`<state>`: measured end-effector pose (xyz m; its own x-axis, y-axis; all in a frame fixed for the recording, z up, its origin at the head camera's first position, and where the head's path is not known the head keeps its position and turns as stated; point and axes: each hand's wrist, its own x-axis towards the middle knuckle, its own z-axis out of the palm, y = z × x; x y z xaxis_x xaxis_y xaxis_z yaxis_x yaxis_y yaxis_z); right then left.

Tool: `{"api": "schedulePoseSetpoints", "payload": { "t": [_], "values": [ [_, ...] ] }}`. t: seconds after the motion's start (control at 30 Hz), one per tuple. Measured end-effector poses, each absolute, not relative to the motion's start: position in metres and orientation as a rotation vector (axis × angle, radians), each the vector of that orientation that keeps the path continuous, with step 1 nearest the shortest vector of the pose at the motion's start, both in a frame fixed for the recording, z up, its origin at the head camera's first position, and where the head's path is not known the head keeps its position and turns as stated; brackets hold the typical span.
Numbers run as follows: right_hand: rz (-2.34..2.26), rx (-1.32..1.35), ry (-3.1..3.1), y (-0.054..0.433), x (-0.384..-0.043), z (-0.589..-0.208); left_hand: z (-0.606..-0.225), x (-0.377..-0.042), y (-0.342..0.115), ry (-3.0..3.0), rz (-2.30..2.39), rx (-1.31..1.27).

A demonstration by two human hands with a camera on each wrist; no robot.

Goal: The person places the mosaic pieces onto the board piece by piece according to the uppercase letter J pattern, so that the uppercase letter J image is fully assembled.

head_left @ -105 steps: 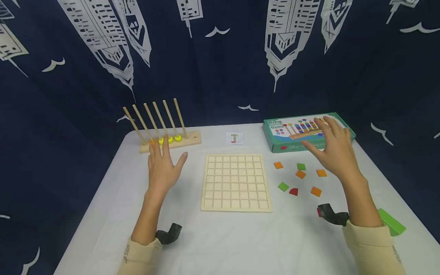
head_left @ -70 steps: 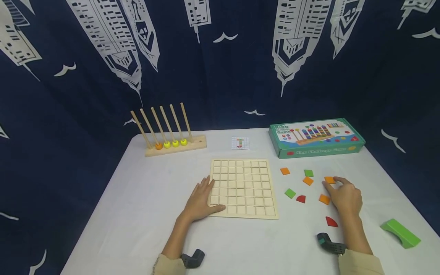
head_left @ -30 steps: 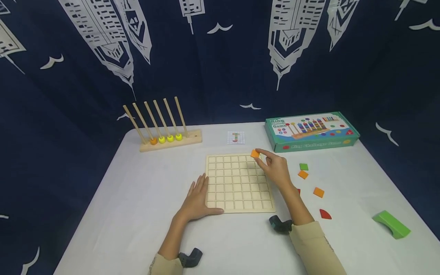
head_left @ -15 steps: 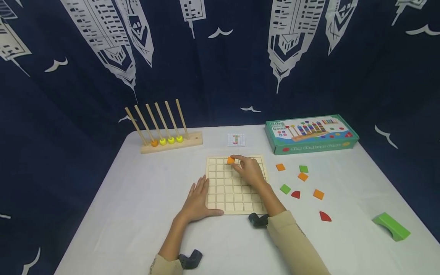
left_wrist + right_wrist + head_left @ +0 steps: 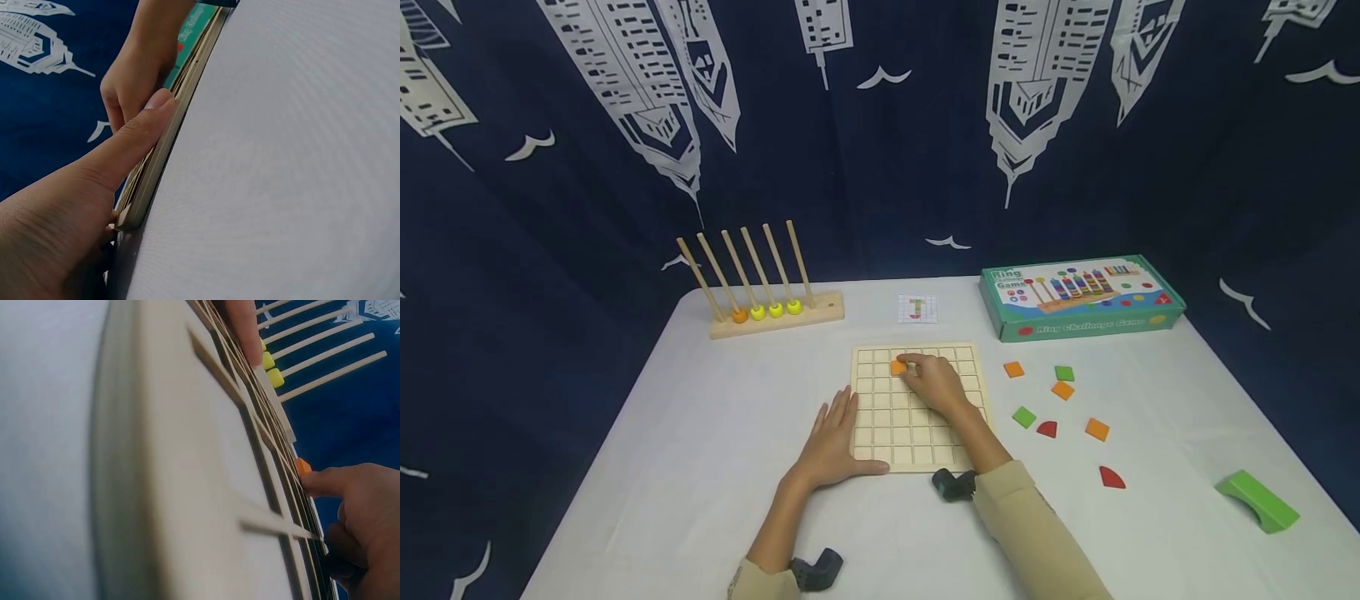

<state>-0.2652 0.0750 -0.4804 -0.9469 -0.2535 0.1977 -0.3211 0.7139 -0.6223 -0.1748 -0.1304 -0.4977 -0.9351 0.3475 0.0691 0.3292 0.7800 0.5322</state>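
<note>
My right hand (image 5: 934,382) pinches an orange square tile (image 5: 897,367) between thumb and forefinger, low over the wooden grid board (image 5: 880,437). In the head view the tile overlaps a cell in the second row from the back, third column from the left. My left hand (image 5: 830,446) rests against the board's front left corner, fingers straight along the left side and thumb (image 5: 140,134) stretched along the front edge. In the right wrist view the orange tile sits at the fingertips, close to the grid ridges; part of the board under that hand is hidden.
Right of the board lie loose orange, green (image 5: 1024,417) and red tiles (image 5: 1112,477). Behind it is a small pattern card (image 5: 917,309). A pegged wooden rack (image 5: 777,317) with rings stands back left, a green game box (image 5: 1081,300) back right, a green arch block (image 5: 1257,501) front right.
My right hand picked up an orange tile from the right side, carried it left over the board and lowered it toward a cell. My left hand moved from near the rack to the board's edge.
</note>
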Motion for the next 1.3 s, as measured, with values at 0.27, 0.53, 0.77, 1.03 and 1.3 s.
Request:
{"api": "schedulePoseSetpoints", "payload": {
  "t": [0.27,0.53,0.77,1.03,1.3],
  "values": [
    [0.996,0.456,-2.847,0.073,-0.267,-0.48,-0.496,-0.177,-0.13,2.923,0.85,0.551],
    [1.009,0.472,-2.883,0.076,-0.263,-0.474,-0.497,-0.176,-0.13,2.926,0.84,0.557],
    [1.154,0.441,-2.812,0.093,-0.256,-0.464,-0.496,-0.174,-0.129,2.919,0.852,0.552],
    [1.12,0.465,-2.697,0.145,-0.247,-0.454,-0.498,-0.177,-0.128,2.921,0.882,0.541],
    [0.96,0.156,-2.743,0.224,-0.239,-0.456,-0.498,-0.175,-0.129,2.933,0.879,0.55]
  ]
}}
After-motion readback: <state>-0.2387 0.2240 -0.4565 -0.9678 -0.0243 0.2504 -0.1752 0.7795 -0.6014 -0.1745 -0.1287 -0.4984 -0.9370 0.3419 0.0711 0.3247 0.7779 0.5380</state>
